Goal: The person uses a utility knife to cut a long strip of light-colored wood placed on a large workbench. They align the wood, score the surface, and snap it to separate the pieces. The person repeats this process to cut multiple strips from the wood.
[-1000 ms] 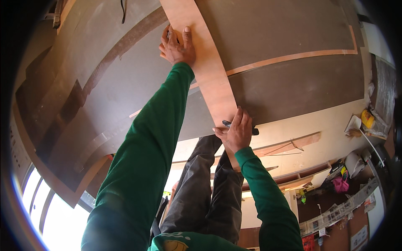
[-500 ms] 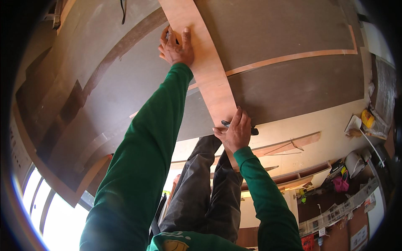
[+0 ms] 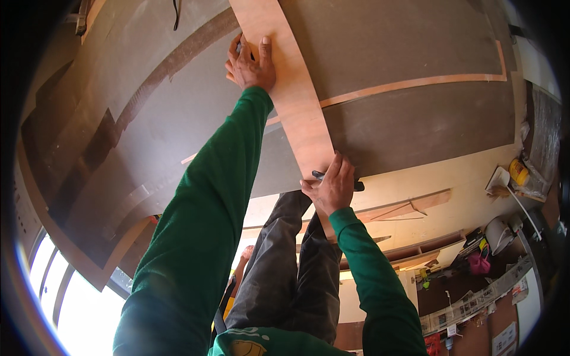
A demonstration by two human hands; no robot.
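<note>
A long, thin reddish-brown wooden strip (image 3: 300,104) lies across a wide dark-brown sheet (image 3: 409,44) and reaches past its near edge toward my legs. My left hand (image 3: 250,66) grips the strip's left edge far up, thumb flat on top and fingers bent beside the edge; something small and dark shows in the gap by the thumb. Near the sheet's front edge, my right hand (image 3: 332,185) closes round a slim black tool (image 3: 358,186), whose other end sticks out over the strip. The fingers hide the tool's middle, so its exact kind is unclear.
A narrow wooden strip (image 3: 415,90) crosses the sheet at right. Wood offcuts (image 3: 409,206) lie beyond the near edge. At right are a yellow container (image 3: 519,172), a long-handled white tool (image 3: 500,177) and a pink item (image 3: 478,262). Another person's bare arm (image 3: 242,261) shows beside my legs.
The view has shifted slightly. Both hands keep nearly the same places on the strip, and slightly more of the other person's arm shows beside my legs.
</note>
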